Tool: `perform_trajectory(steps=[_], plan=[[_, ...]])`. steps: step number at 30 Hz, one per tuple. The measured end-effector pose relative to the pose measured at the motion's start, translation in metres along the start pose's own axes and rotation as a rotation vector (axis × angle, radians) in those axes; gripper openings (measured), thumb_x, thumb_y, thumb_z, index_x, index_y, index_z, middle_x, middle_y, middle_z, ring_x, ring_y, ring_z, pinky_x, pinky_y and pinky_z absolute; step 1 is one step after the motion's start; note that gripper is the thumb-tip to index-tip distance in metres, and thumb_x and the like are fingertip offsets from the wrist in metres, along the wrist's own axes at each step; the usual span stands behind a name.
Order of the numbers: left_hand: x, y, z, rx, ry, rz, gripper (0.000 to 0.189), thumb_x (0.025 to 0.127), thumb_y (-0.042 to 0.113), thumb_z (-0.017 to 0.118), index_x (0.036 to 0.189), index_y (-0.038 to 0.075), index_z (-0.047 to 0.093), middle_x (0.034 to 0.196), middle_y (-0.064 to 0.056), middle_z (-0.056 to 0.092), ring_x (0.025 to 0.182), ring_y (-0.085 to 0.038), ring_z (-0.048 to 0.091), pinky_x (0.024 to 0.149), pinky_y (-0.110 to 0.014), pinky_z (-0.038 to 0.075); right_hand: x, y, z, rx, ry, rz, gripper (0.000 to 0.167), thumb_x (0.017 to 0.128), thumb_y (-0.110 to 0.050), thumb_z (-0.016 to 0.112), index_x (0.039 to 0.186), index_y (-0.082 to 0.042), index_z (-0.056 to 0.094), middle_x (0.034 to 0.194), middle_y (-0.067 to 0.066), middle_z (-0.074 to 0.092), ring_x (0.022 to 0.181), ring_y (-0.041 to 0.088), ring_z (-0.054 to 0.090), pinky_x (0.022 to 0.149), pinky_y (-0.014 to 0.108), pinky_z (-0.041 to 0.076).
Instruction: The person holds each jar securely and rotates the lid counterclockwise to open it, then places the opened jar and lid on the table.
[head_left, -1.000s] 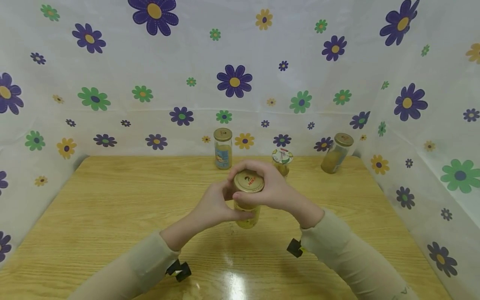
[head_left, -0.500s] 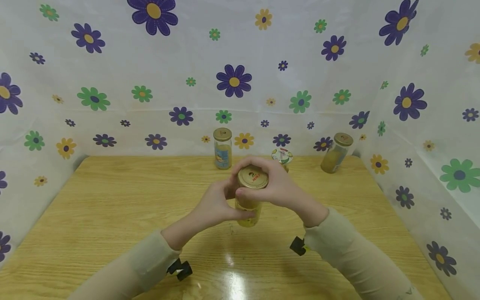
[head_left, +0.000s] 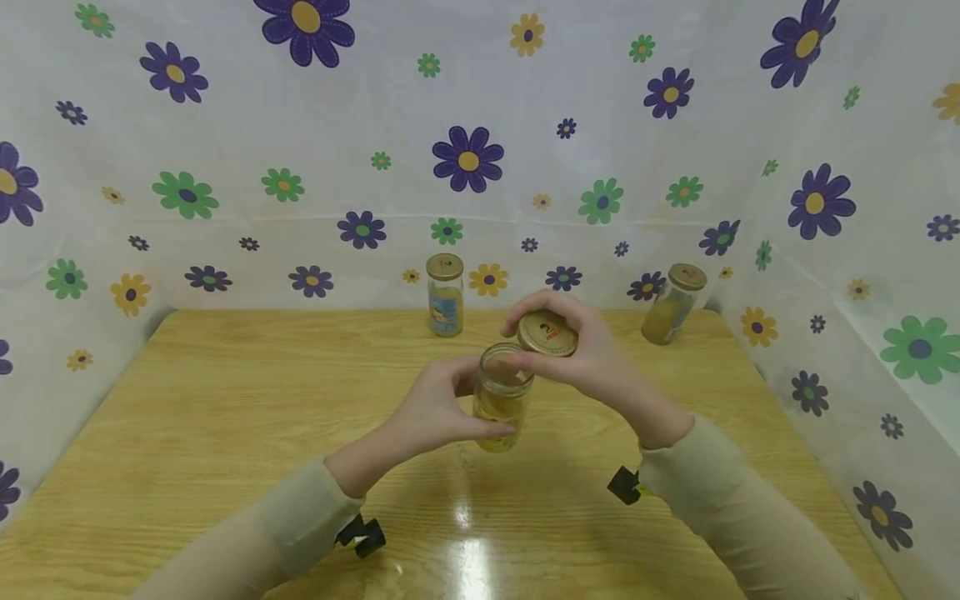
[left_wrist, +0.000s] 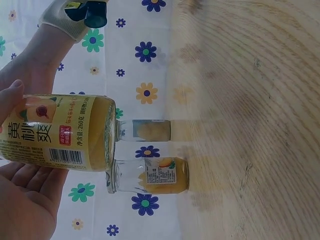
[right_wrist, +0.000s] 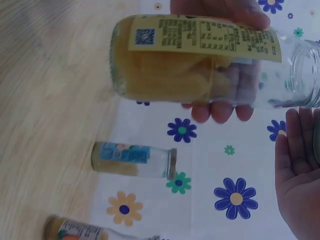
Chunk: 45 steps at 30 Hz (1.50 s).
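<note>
My left hand (head_left: pixel 435 408) grips a glass jar (head_left: pixel 501 408) around its side, fingers behind and thumb in front. The jar's mouth is uncovered, and yellow fruit lies inside behind a yellow label (left_wrist: pixel 55 132). It is held upright, its base above the table in the left wrist view. My right hand (head_left: pixel 600 367) holds the gold metal lid (head_left: pixel 547 333) by its edge, up and right of the jar's rim. In the right wrist view only a sliver of that lid (right_wrist: pixel 317 140) shows at the right border.
Behind stand a gold-lidded jar with a blue label (head_left: pixel 446 304) and, to the right, another gold-lidded jar (head_left: pixel 672 307). My right hand hides a third jar in the head view. A flower-printed cloth (head_left: pixel 300 125) walls the back and sides of the wooden table (head_left: pixel 262 400).
The lid has come off the jar: my right hand has lifted it up and to the right. My left hand has stayed nearly still around the jar.
</note>
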<state>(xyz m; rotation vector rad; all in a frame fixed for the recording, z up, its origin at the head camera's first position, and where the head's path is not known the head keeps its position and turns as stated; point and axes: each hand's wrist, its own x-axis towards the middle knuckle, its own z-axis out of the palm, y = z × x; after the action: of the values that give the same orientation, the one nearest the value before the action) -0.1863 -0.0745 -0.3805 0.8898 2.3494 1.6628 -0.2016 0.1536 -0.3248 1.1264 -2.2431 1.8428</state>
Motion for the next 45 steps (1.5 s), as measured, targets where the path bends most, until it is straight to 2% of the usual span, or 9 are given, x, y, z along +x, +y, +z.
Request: perform_trajectory(steps=[7,11,17,22,29,34,39,45], plan=[[0.003,0.001,0.000,-0.017,-0.001,0.030,0.061,0.077,0.005,0.094,0.133,0.001,0.069,0.127,-0.014,0.077,0.116,-0.030,0.075,0.102,-0.031,0.061,-0.016,0.006,-0.015,-0.068,0.038,0.051,0.034,0.091,0.000,0.081,0.121,0.006,0.064,0.113,-0.008,0.070,0.107,0.011,0.067,0.093,0.021,0.058],[0.003,0.003,0.001,-0.015,0.007,0.014,0.061,0.076,0.005,0.094,0.132,0.001,0.070,0.126,-0.013,0.077,0.115,-0.029,0.076,0.101,-0.029,0.061,-0.026,0.011,-0.024,-0.096,0.058,0.084,0.035,0.091,0.002,0.081,0.122,0.005,0.065,0.114,-0.007,0.071,0.108,0.010,0.068,0.093,0.019,0.058],[0.005,0.005,0.003,-0.022,0.001,0.007,0.060,0.076,0.005,0.094,0.131,0.002,0.071,0.127,-0.014,0.077,0.117,-0.029,0.075,0.104,-0.034,0.060,-0.039,0.016,-0.033,-0.143,0.078,0.106,0.035,0.089,0.005,0.081,0.121,0.004,0.066,0.112,-0.010,0.071,0.106,0.007,0.068,0.092,0.017,0.058],[0.008,0.005,0.006,-0.021,-0.001,0.014,0.059,0.076,0.005,0.094,0.130,0.002,0.071,0.128,-0.014,0.077,0.118,-0.030,0.074,0.105,-0.033,0.060,-0.047,0.018,-0.037,-0.150,0.089,0.119,0.035,0.088,0.009,0.080,0.120,0.005,0.066,0.112,-0.011,0.071,0.106,0.005,0.069,0.092,0.017,0.058],[0.013,0.006,0.012,-0.022,0.000,0.023,0.058,0.076,0.005,0.094,0.129,0.001,0.071,0.127,-0.015,0.077,0.117,-0.029,0.075,0.104,-0.032,0.060,-0.061,0.022,-0.041,-0.178,0.076,0.193,0.037,0.089,0.004,0.081,0.122,0.003,0.065,0.114,-0.009,0.071,0.106,0.004,0.069,0.092,0.016,0.059],[0.017,0.007,0.016,-0.022,0.001,0.043,0.057,0.076,0.005,0.094,0.128,0.002,0.072,0.127,-0.015,0.077,0.117,-0.029,0.075,0.104,-0.032,0.060,-0.071,0.025,-0.043,-0.198,0.065,0.187,0.036,0.088,0.006,0.082,0.120,0.003,0.065,0.112,-0.010,0.071,0.104,0.004,0.069,0.091,0.016,0.059],[0.021,0.008,0.019,-0.033,-0.008,0.047,0.056,0.077,0.005,0.094,0.128,0.002,0.072,0.127,-0.014,0.077,0.117,-0.029,0.075,0.103,-0.031,0.060,-0.079,0.028,-0.043,-0.219,0.061,0.213,0.034,0.088,0.004,0.082,0.118,-0.001,0.066,0.112,-0.004,0.071,0.103,0.004,0.068,0.090,0.016,0.058],[0.026,0.009,0.022,-0.026,-0.028,0.041,0.055,0.078,0.007,0.094,0.128,0.004,0.071,0.127,-0.013,0.077,0.117,-0.027,0.075,0.103,-0.032,0.060,-0.087,0.033,-0.042,-0.213,0.062,0.221,0.035,0.088,0.006,0.082,0.118,0.003,0.065,0.111,0.000,0.071,0.102,0.004,0.068,0.088,0.016,0.058]])
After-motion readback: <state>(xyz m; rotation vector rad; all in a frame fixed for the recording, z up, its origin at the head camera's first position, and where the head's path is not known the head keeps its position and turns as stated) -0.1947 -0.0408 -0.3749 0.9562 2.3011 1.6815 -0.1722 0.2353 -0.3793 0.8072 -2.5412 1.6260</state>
